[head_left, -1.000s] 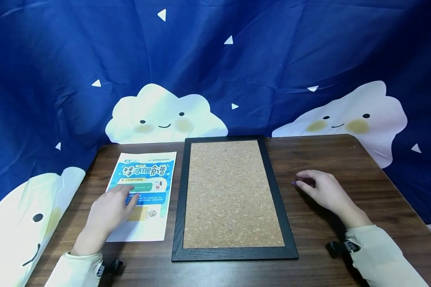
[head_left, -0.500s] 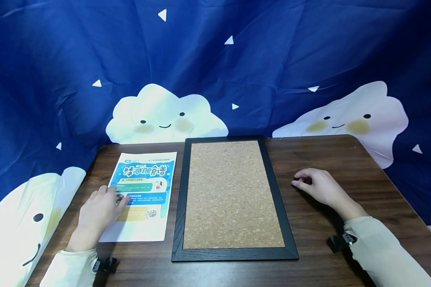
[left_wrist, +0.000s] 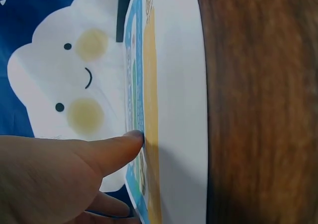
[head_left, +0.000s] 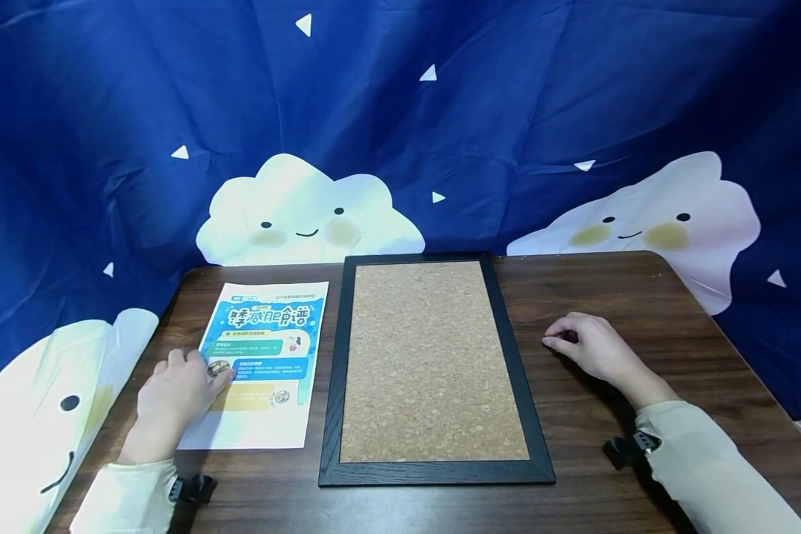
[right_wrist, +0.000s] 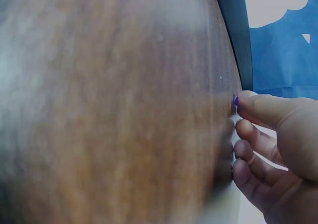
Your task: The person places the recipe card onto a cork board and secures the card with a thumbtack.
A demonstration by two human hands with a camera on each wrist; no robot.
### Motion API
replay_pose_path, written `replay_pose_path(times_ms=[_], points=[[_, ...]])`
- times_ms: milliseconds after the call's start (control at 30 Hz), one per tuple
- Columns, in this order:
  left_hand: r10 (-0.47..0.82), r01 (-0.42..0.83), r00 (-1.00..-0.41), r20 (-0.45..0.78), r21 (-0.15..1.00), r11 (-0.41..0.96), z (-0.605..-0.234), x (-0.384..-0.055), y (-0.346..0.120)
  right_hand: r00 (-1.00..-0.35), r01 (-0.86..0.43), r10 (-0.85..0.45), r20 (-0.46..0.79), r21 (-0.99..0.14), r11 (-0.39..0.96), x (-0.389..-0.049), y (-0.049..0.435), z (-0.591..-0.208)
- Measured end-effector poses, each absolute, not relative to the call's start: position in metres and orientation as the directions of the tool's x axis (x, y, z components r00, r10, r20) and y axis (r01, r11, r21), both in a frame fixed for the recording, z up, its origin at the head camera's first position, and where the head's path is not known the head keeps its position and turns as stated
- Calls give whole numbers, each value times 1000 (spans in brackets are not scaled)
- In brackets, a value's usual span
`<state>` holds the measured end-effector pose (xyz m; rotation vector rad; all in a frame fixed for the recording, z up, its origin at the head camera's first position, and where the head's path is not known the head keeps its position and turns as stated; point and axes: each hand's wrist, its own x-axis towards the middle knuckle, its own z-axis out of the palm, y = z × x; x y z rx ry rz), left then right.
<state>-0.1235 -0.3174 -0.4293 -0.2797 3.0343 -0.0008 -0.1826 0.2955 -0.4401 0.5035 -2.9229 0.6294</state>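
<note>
A printed paper poster [head_left: 267, 397], blue, green and yellow with Chinese characters, lies flat on the left of the table. My left hand [head_left: 173, 397] is at its left edge. The left thumb [left_wrist: 117, 147] touches the printed face, while the other fingers reach past the edge, their tips partly hidden. Right of the poster lies a cork board [head_left: 434, 363] in a black frame. Beyond it, low over the wood, my right hand [head_left: 594, 352] pinches a tiny purple thing [right_wrist: 236, 101], seemingly a push pin, mostly covered by the thumb and fingers.
Everything rests on a dark brown wooden table [head_left: 440, 512]. Behind and beside it hangs a blue cloth [head_left: 467, 111] with smiling clouds and white triangles. The board's far end reaches the table's back edge. Each sleeve carries a small black wrist camera [head_left: 193, 489].
My left hand has slid left and slightly nearer across the poster to its left edge. My right hand has shifted slightly left. The poster and the board look unmoved.
</note>
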Motion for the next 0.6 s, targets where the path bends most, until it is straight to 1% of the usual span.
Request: replay_pose_path(times_ms=[333,600], points=[[-194,-199,-979,-61,106,974,-434,-125,-327,-941,-338,-292,172,-397,853,-182,298,-442],[-190,-205,-976,-102,155,967,-434,-129,-333,-948,-316,-272,164,-407,857,-181,299,-441]])
